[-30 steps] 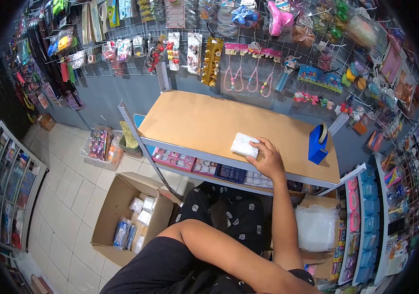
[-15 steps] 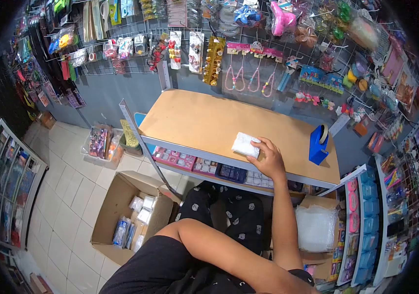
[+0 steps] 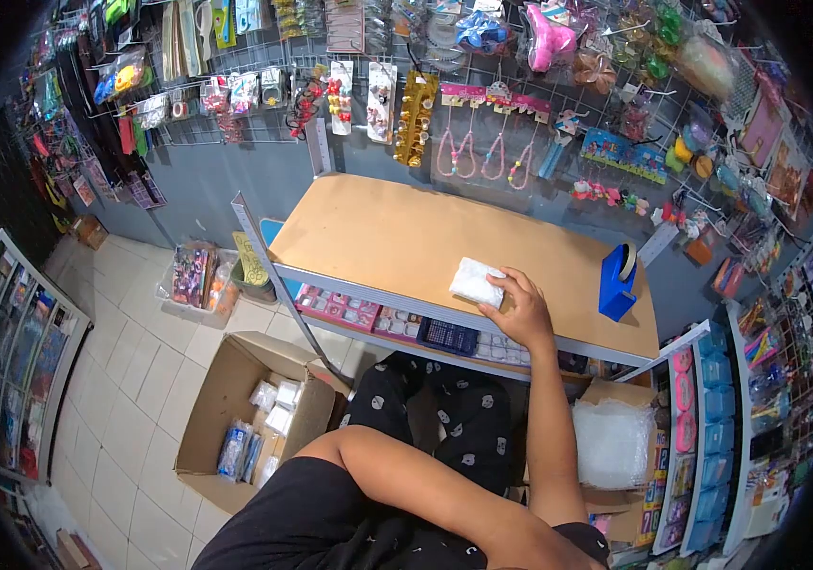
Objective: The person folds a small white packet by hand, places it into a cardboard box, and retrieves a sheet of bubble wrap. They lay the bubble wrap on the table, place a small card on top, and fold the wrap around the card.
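On the front part of the wooden tabletop [image 3: 387, 228] lies a small white package [image 3: 473, 281], wrapped in what looks like bubble wrap. My right hand [image 3: 523, 309] grips its right end, thumb at the near edge and fingers curled along the far side. To the right of that hand stands a blue tape dispenser [image 3: 617, 293] with a roll of tape in it. My left arm [image 3: 425, 480] crosses low in front of my body toward the right, and its hand is outside the view.
A cardboard box [image 3: 207, 418] holding several small wrapped packs sits on the floor at left. Flat sheets of bubble wrap [image 3: 613, 445] lie in another box at right. Packaged goods hang on the wall grid behind the table, and a shelf [image 3: 368, 316] beneath it holds trays.
My right hand and the white package stay in nearly the same place. My head view and my legs have shifted very slightly.
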Demonstrator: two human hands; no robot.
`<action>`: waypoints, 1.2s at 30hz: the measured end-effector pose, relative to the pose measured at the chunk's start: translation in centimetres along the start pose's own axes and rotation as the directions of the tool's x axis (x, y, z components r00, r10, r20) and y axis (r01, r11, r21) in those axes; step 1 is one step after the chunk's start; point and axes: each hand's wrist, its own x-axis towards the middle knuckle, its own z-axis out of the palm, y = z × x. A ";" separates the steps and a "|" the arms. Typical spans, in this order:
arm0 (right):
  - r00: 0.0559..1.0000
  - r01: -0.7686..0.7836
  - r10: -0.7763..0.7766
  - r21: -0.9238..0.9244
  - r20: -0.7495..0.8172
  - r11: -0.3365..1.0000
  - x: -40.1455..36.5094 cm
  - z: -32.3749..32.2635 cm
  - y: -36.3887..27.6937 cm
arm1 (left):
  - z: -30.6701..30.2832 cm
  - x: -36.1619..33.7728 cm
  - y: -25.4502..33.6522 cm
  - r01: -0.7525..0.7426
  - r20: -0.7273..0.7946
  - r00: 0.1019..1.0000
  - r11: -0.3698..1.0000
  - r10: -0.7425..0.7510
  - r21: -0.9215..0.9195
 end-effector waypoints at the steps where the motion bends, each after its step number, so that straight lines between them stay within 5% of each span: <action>1: 1.000 0.002 -0.002 0.000 -0.002 1.000 0.0 -0.1 0.0 | 0.1 -0.1 0.1 0.003 -0.004 1.000 1.000 -0.003 0.004; 12: 1.000 -0.006 0.006 -0.003 0.013 1.000 0.1 -0.4 -0.5 | -0.5 -0.4 2.0 0.061 -0.018 0.998 0.996 -0.060 0.064; 16: 1.000 0.008 -0.008 0.025 0.005 1.000 -0.1 -0.3 -0.1 | -4.9 0.1 8.8 0.255 -0.196 0.962 0.891 -0.192 0.376; 18: 1.000 0.009 -0.007 0.097 -0.022 0.995 -0.2 0.8 1.9 | -9.4 -0.9 15.2 0.429 -0.473 0.877 0.577 -0.082 0.695; 19: 0.999 0.014 -0.009 0.133 -0.036 0.991 -0.1 1.1 2.5 | -11.9 -2.8 16.9 0.633 -0.712 0.697 0.538 -0.083 0.556; 20: 0.999 -0.002 0.006 0.145 -0.032 0.989 -0.2 0.9 2.1 | -14.2 -4.1 19.2 0.705 -0.805 0.591 0.461 0.038 0.539; 21: 0.999 -0.017 0.021 0.157 -0.028 0.987 -0.1 0.3 1.3 | -16.9 -6.4 21.1 0.723 -0.758 0.618 0.228 0.209 0.653; 22: 0.999 -0.031 0.035 0.169 -0.025 0.985 0.0 -0.1 0.8 | -19.0 -9.1 22.8 0.797 -0.807 0.503 0.194 0.309 0.572; 27: 0.997 -0.015 0.027 0.151 -0.077 0.988 -0.1 -0.3 0.9 | -22.6 -18.1 27.8 0.916 -0.863 0.295 0.135 0.410 0.378; 31: 0.995 -0.023 0.046 0.249 -0.085 0.968 -0.1 -0.4 1.4 | -22.6 -20.5 27.6 0.910 -0.906 0.121 0.319 0.405 0.264; 34: 0.996 0.018 0.009 0.299 -0.090 0.954 -0.1 -0.7 1.4 | -22.8 -21.6 28.4 0.796 -0.952 0.151 0.539 0.265 0.276; 36: 0.996 0.037 -0.010 0.331 -0.084 0.943 0.1 -1.0 1.2 | -22.6 -21.6 27.7 0.814 -0.898 0.301 0.404 0.322 0.418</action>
